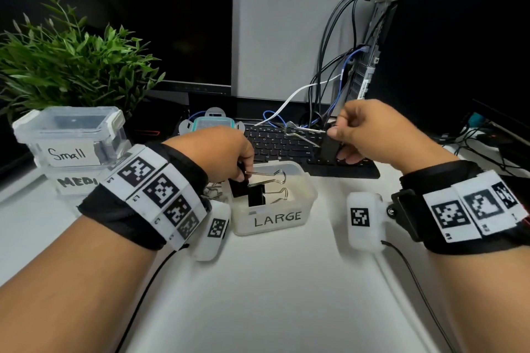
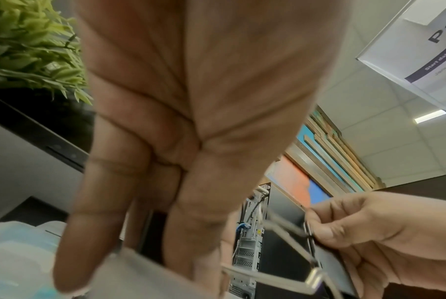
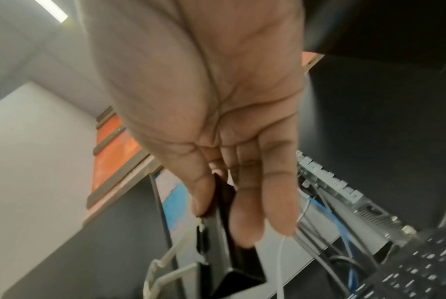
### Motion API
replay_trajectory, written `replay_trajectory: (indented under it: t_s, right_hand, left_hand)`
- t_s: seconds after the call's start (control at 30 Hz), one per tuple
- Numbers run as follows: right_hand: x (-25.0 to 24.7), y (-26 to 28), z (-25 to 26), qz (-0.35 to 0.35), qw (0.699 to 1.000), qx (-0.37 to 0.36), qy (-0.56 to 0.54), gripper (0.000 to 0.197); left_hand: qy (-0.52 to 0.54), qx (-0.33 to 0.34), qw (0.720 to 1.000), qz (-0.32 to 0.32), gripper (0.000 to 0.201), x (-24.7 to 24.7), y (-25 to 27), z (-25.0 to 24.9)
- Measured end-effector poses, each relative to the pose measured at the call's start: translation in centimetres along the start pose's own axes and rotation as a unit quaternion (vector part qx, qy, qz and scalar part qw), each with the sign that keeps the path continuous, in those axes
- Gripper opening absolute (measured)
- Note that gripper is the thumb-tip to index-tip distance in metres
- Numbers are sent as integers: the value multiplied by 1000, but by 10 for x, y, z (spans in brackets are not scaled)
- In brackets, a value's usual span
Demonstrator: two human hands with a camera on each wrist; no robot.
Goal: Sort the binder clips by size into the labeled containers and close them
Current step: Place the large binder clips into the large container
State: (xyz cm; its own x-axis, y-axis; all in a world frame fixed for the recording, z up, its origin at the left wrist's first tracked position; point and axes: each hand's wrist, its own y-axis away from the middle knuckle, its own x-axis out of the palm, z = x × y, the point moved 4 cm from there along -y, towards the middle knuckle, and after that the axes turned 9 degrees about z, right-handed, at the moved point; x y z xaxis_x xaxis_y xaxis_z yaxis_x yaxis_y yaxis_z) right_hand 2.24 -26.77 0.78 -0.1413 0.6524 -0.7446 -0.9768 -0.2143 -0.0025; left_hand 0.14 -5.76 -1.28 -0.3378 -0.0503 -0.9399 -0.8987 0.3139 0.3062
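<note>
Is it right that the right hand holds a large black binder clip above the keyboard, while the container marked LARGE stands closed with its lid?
Not quite. The LARGE container stands open, clips visible inside, as the head view shows. The right hand does hold a black binder clip above the keyboard.

LARGE container (image 1: 304, 203) at frame centre on the desk (image 1: 272, 295), Small container (image 1: 71, 135) stacked on medium container (image 1: 74, 180) at left, plant (image 1: 66, 57) behind them, keyboard (image 1: 286, 146) behind centre, computer tower (image 1: 447, 46) upper right.

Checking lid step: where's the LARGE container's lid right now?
Head view: a teal-rimmed lid, likely that one, lies flat at the back of the desk, left of the keyboard, behind the left hand and the open LARGE container.
</note>
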Motion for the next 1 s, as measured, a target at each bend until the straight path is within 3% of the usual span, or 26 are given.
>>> replay_trajectory:
  t_s: [0.17, 0.33, 0.43, 0.53, 0.63, 0.73, 0.83, 1.0]
  right_hand:
    - [11, -6, -35, 134, 981, 118, 71, 10]
    - [26, -11, -50, 214, 961, 149, 95, 11]
    - [23, -9, -46, 224, 947, 160, 168, 22]
    - [15, -5, -30, 178, 961, 109, 180, 20]
    - [7, 6, 1, 121, 990, -7, 64, 11]
    - [15, 19, 26, 193, 978, -80, -22, 21]
    - [32, 20, 33, 229, 969, -88, 16, 29]
    - [36, 13, 27, 167, 980, -59, 92, 7]
  left_hand:
    - [8, 10, 1000, -1, 19, 2, 0, -2]
    - [20, 31, 999, 25, 15, 4, 3, -7]
    - [27, 43, 999, 0, 11, 1, 5, -11]
    - [42, 53, 996, -52, 6, -4, 7, -13]
    - [51, 62, 994, -68, 4, -5, 7, -17]
    - [67, 81, 992, -66, 8, -1, 6, -25]
    - [88, 89, 988, -90, 8, 1, 5, -30]
    - [124, 81, 979, -141, 17, 0, 2, -33]
